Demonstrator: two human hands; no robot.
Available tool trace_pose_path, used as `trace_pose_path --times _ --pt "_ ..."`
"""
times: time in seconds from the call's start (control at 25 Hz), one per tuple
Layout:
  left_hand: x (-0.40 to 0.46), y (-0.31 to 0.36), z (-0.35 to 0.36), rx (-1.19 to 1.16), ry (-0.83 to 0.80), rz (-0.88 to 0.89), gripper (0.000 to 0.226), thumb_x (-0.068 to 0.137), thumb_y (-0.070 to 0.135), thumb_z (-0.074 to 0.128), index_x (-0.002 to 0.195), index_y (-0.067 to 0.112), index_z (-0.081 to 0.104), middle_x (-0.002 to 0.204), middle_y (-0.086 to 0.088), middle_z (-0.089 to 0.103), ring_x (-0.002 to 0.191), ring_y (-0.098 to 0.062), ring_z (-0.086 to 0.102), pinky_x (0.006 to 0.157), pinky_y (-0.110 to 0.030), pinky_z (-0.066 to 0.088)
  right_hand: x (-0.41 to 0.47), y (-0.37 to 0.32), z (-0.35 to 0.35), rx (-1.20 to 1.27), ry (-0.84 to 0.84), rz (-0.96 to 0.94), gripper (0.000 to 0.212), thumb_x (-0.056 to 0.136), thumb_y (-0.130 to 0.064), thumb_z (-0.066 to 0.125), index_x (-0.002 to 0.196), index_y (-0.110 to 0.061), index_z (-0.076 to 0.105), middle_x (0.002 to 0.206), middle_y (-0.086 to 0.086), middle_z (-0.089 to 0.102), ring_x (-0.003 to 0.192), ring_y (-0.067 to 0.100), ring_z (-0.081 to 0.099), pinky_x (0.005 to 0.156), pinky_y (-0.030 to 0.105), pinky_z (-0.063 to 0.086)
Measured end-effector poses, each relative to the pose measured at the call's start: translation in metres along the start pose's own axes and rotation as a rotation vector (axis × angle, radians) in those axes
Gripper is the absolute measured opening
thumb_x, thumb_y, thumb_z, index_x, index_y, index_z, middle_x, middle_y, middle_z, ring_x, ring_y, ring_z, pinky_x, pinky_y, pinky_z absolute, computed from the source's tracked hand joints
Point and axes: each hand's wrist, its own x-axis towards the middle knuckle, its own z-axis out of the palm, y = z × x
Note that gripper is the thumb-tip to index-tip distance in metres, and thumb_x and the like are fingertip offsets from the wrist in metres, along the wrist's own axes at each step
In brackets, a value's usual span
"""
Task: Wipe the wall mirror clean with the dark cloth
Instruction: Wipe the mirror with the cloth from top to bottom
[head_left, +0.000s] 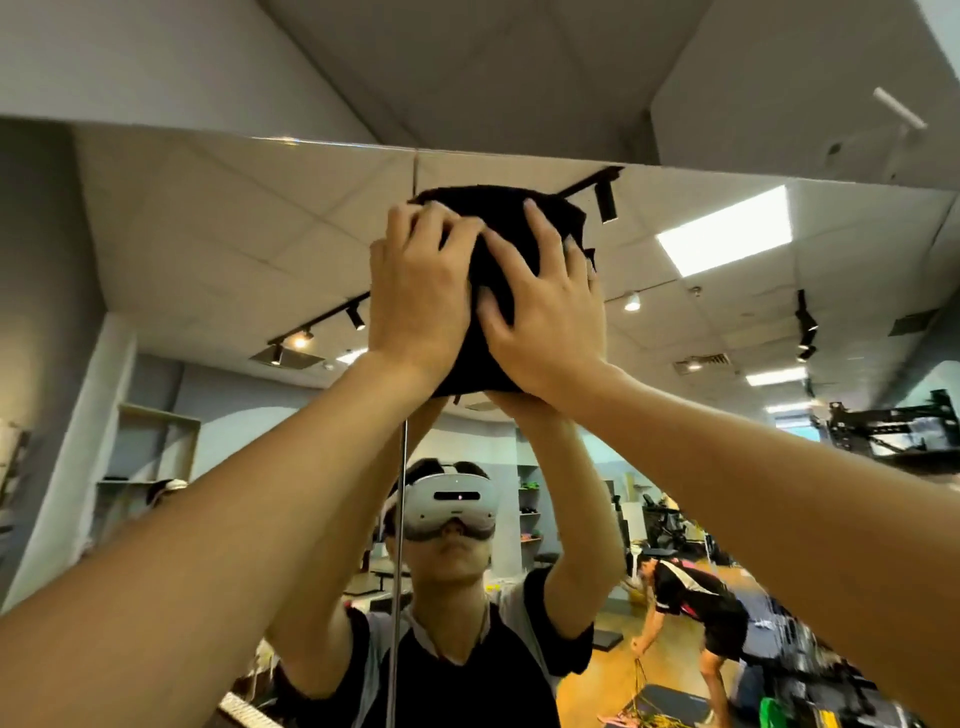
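Note:
The wall mirror (208, 249) fills most of the view, its top edge running just above my hands. A dark cloth (485, 291) lies flat against the glass near that top edge, over a vertical seam between two mirror panels. My left hand (418, 291) presses the cloth's left part with fingers spread and nearly straight. My right hand (545, 317) presses the right part, fingers splayed over the fabric. Both arms reach up and forward. The cloth's lower part is hidden behind my wrists.
The mirror seam (399, 545) runs down below the cloth. The glass reflects me with a white headset, a ceiling with track lights, shelves, and another person (691, 597) bending over at the lower right. Grey wall (156, 57) rises above the mirror.

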Motion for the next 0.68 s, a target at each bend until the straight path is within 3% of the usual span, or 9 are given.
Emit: trace_pose_path --times 0.12,0.28,0.52,0.68 --pt "-0.023 -0.006 0.005 0.013 -0.222 0.04 0.059 0.097 0.031 0.028 0.149 0.011 0.046 0.152 -0.009 0.045 0.145 -0.03 0.03 0.112 -0.048 0.033 0.0 0.009 -0.001 -0.032 -0.102 -0.027 0.07 0.09 -0.064 0.032 0.157 -0.046 0.025 0.171 0.007 0.011 0.153 0.046 0.009 0.124 0.061 0.016" --pt "-0.016 -0.019 0.007 0.133 -0.335 0.047 0.065 0.1 0.039 0.021 0.16 0.017 0.021 0.169 -0.002 0.014 0.156 -0.022 0.005 0.125 -0.046 0.011 0.011 0.006 0.004 -0.071 -0.04 -0.042 0.067 0.092 -0.061 0.031 0.157 -0.045 0.024 0.17 0.007 0.015 0.153 0.046 0.013 0.123 0.061 0.017" --pt "0.044 -0.035 0.024 0.224 -0.369 0.023 0.061 0.104 0.038 0.021 0.161 0.016 0.018 0.169 -0.002 0.014 0.155 -0.023 0.006 0.126 -0.048 0.008 0.073 0.009 0.003 -0.008 -0.05 -0.018 0.057 0.1 -0.047 0.036 0.156 -0.047 0.03 0.17 0.004 0.018 0.153 0.042 0.014 0.124 0.056 0.021" --pt "0.068 -0.037 0.034 0.147 -0.359 -0.021 0.059 0.106 0.034 0.023 0.161 0.014 0.017 0.169 -0.002 0.011 0.155 -0.024 0.001 0.126 -0.046 0.012 0.1 0.009 0.002 -0.011 -0.043 -0.004 0.055 0.101 -0.046 0.036 0.156 -0.046 0.032 0.169 0.001 0.02 0.152 0.037 0.018 0.121 0.053 0.026"
